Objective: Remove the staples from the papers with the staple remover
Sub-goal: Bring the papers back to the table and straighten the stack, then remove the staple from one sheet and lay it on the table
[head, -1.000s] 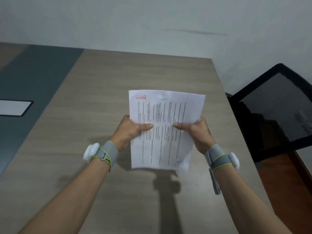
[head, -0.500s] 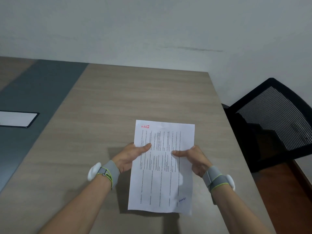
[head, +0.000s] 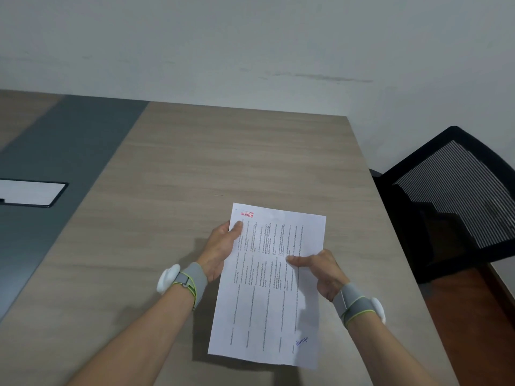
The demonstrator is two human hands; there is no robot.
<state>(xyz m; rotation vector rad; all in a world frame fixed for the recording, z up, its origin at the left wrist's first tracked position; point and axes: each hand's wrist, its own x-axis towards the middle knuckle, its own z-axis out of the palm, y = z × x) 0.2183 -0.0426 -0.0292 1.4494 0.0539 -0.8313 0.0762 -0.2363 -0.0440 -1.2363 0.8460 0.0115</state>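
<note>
White printed papers [head: 267,291] with a red logo at the top left corner are held just above the wooden table [head: 195,168], long side running away from me. My left hand [head: 223,246] grips the left edge near the top corner, thumb on the page by the logo. My right hand [head: 323,271] pinches the right edge at mid-height, thumb lying across the text. Both wrists wear grey bands with white pods. No staple remover is in view, and I cannot make out a staple.
A black mesh office chair [head: 457,201] stands close to the table's right edge. A dark grey strip [head: 55,168] runs along the table at left, with a white-lidded recess [head: 30,192] set in it. A pale wall is behind the table.
The papers have come down from in front of me toward the table. My left hand has slid up the left edge to the top corner. The view has tilted upward.
</note>
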